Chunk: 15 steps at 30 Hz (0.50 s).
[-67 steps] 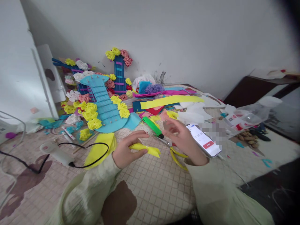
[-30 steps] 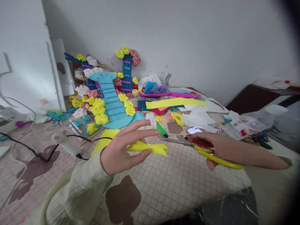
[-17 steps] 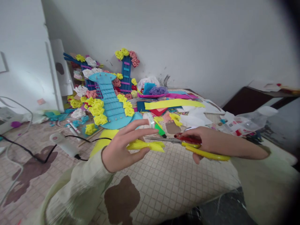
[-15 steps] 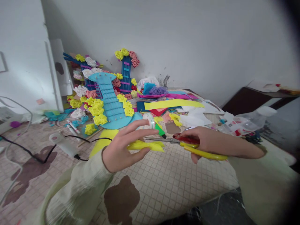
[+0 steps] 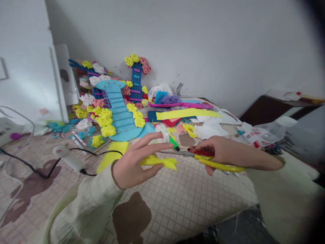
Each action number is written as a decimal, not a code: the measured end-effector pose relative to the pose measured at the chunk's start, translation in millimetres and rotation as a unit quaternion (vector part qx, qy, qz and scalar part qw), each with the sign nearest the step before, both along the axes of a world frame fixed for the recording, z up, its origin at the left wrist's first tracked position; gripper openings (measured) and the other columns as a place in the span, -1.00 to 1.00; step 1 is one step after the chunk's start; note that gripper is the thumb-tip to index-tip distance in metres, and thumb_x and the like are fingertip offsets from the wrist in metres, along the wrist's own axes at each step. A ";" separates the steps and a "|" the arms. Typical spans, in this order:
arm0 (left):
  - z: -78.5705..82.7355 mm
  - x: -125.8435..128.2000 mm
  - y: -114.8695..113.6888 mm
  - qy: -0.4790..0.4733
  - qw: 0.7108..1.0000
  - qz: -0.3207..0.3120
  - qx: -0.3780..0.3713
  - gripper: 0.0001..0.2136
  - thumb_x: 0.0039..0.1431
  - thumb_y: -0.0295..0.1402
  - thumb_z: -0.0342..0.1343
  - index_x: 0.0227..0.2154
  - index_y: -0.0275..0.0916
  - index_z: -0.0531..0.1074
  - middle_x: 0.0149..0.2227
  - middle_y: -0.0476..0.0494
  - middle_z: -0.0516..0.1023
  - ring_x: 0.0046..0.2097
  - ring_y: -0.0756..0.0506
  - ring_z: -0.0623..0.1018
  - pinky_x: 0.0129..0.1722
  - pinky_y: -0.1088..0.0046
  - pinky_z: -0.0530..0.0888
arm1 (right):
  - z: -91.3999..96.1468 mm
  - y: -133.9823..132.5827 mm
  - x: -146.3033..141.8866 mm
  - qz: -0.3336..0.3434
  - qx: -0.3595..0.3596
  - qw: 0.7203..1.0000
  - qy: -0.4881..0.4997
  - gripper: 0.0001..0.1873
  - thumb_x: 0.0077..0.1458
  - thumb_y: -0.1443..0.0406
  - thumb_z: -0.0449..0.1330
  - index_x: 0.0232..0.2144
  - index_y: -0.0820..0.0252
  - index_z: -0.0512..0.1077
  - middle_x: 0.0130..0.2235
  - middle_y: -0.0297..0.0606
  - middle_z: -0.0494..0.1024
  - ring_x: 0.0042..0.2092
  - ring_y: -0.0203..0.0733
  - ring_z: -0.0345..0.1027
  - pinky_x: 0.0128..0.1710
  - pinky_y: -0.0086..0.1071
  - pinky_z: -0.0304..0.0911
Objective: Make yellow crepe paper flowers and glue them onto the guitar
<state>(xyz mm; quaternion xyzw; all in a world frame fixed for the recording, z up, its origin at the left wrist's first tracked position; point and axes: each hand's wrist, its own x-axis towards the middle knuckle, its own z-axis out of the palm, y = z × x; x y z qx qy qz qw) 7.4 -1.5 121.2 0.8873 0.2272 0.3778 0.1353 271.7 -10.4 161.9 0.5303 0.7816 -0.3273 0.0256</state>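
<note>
Between the thumb and fingers of my left hand (image 5: 138, 162) is a bunched strip of yellow crepe paper (image 5: 162, 162), its frayed end pointing right. My right hand (image 5: 215, 154) grips scissors (image 5: 218, 164) with yellow and red handles. Their blades reach left, just above the yellow paper and partly behind my left fingers; whether they touch the paper I cannot tell. Behind the blades lie a roll of tape (image 5: 162, 132) and a green bottle or tube with a black tip (image 5: 174, 143).
A light-blue cardboard guitar shape (image 5: 119, 112) leans among several paper flowers (image 5: 104, 117). A white hot-glue gun or similar device (image 5: 68, 159) with a black cord lies left. Yellow paper (image 5: 188, 114) rests behind, and a clear plastic bottle (image 5: 274, 130) lies at right.
The yellow paper's end looks looser and more spread, tilting slightly down. Both hands have stayed almost in place; the right hand and scissors have shifted slightly left.
</note>
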 end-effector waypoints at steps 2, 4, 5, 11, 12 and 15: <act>-0.4 -0.4 1.1 0.001 1.000 0.008 -0.002 -0.61 -0.03 -0.49 0.10 -0.07 -0.23 0.32 0.02 -0.23 0.32 0.04 -0.12 0.34 -0.01 0.35 0.36 | -0.3 0.9 2.4 -0.005 0.009 1.000 -0.009 -0.88 -0.16 0.27 0.14 -0.52 0.16 0.46 -0.59 -0.39 0.48 -0.56 -0.32 0.20 -0.60 -0.47 -0.01; -0.6 -1.1 3.2 -0.006 1.000 0.015 -0.003 -0.62 -0.03 -0.47 0.11 -0.07 -0.24 0.32 0.04 -0.25 0.30 0.04 -0.14 0.33 -0.02 0.33 0.37 | -3.0 2.8 8.4 -0.021 0.033 0.999 -0.026 -0.83 -0.26 0.22 0.23 -0.51 0.15 0.46 -0.55 -0.40 0.47 -0.55 -0.30 0.22 -0.61 -0.47 -0.01; -0.7 -1.5 4.4 -0.012 1.000 0.015 -0.007 -0.61 -0.03 -0.46 0.11 -0.07 -0.25 0.32 0.05 -0.26 0.28 0.04 -0.15 0.33 -0.05 0.34 0.39 | -5.5 4.2 12.5 -0.030 0.044 0.998 -0.034 -0.77 -0.32 0.19 0.27 -0.49 0.14 0.46 -0.53 -0.40 0.47 -0.52 -0.28 0.24 -0.60 -0.47 0.01; -2.6 -3.7 5.8 -0.077 0.989 -0.013 -0.122 -0.51 -0.07 -0.47 0.15 -0.01 -0.18 0.26 0.04 -0.26 0.29 -0.04 -0.14 0.39 -0.29 0.45 0.51 | -50.6 8.6 39.0 -0.087 0.121 0.988 -0.038 -0.54 -0.40 0.08 0.32 -0.35 0.09 0.46 -0.36 -0.30 0.52 -0.35 -0.12 0.36 -0.43 -0.37 0.20; -3.0 -3.8 5.0 -0.090 0.984 -0.025 -0.155 -0.49 -0.08 -0.48 0.16 0.00 -0.17 0.24 0.07 -0.27 0.24 -0.15 -0.08 0.45 -0.32 0.46 0.52 | -63.2 7.7 41.9 -0.092 0.129 0.986 -0.041 -0.56 -0.34 0.08 0.30 -0.32 0.10 0.46 -0.33 -0.27 0.52 -0.33 -0.09 0.36 -0.41 -0.35 0.21; -3.1 -3.6 2.1 -0.128 0.958 -0.068 -0.246 -0.44 -0.10 -0.50 0.18 0.02 -0.10 0.21 0.15 -0.28 0.08 -0.43 0.10 0.44 -0.39 0.49 0.52 | -98.6 4.0 47.4 -0.136 0.181 0.972 -0.056 -0.69 -0.15 0.15 0.19 -0.32 0.15 0.47 -0.39 -0.20 0.52 -0.37 -0.07 0.38 -0.40 -0.28 0.22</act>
